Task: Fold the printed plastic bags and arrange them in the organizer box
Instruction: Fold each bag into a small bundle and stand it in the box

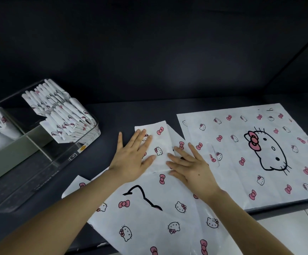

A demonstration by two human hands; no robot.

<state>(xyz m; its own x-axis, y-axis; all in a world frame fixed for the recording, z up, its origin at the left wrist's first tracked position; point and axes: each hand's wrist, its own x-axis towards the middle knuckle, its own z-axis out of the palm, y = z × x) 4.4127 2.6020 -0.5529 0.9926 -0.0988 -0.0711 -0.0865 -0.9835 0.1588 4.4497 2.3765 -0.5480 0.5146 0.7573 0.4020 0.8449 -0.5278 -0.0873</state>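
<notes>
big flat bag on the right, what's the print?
White flat bag with small pink bows, small cat faces and one large black-outlined cat face wearing a pink bow; head view.

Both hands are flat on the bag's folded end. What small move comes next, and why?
Probably turn the folded end over once more toward the near edge. The left hand and right hand press it flat with straight fingers, so the crease looks set, yet most of the bag lies unfolded, far larger than the packets in the organizer box.
</notes>
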